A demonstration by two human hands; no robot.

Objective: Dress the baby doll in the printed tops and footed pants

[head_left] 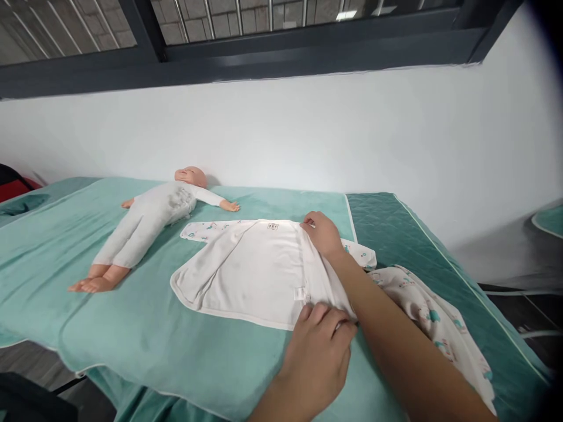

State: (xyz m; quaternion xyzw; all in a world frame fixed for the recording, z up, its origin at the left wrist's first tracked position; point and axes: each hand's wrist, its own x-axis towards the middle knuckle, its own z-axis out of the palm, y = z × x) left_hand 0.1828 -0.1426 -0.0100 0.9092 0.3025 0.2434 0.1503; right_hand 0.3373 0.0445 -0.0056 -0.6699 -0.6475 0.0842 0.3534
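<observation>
White cotton-looking baby top (pixel 259 272) lies spread open on the mint-green sheet (pixel 132 346), mid-scene, plain inner face up, far edge toward the wall (pixel 272 140). Left front panel is splayed out to the left with a few creases; the right one runs under the hands. Printed left sleeve (pixel 197 231) sticks out far left, printed right sleeve (pixel 364 255) pokes out beyond the right wrist. Small printed mark (pixel 273 226) at the neck, white label (pixel 299 293) near the hem. Right hand (pixel 323 233) is at the top's far right edge, fingers bent and narrow, tips on the cloth; can't tell if it's pinched. Left hand (pixel 319 360) is at the near right hem, fingers curled close together; grip hidden, can't tell. Doll (pixel 152 211) in a white suit lies face up, far left, well apart from both hands: head by the wall, feet near left, grey marks on the chest. Patterned white cloth (pixel 433 316) is heaped to the right, partly behind the right forearm, on dark green quilted bedding (pixel 378 214). Dark window frame (pixel 308 50) above the wall, metal bars (pixel 240 16) behind it.
</observation>
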